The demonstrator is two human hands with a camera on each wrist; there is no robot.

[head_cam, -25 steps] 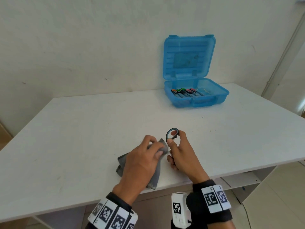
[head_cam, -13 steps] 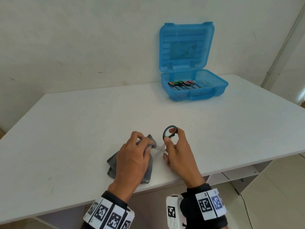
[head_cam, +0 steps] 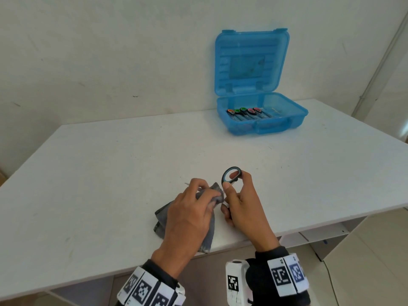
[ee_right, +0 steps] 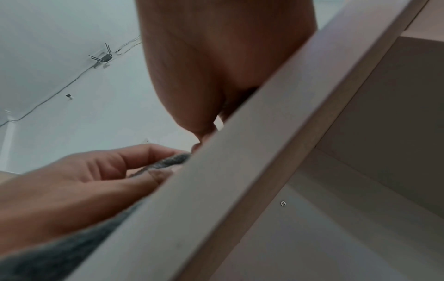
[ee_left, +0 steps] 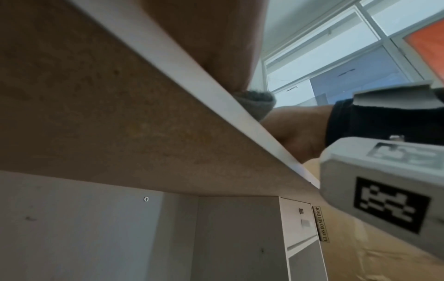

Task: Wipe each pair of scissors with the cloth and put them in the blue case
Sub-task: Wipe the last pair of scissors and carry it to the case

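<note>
Near the front edge of the white bench (head_cam: 110, 164), the right hand (head_cam: 242, 204) pinches the black handle loop of a pair of scissors (head_cam: 230, 176), while the left hand (head_cam: 189, 213) curls its fingers (head_cam: 199, 184) around a grey cloth (head_cam: 208, 230) bunched over the blades. The open blue case (head_cam: 284, 120), with several scissors (head_cam: 245, 112) inside, stands toward the far right corner.

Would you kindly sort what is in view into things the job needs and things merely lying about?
Job:
- scissors in the right hand
- cloth under the left hand
- blue case, open
- scissors in the case

Lying about:
- table
- router on the wall
</note>
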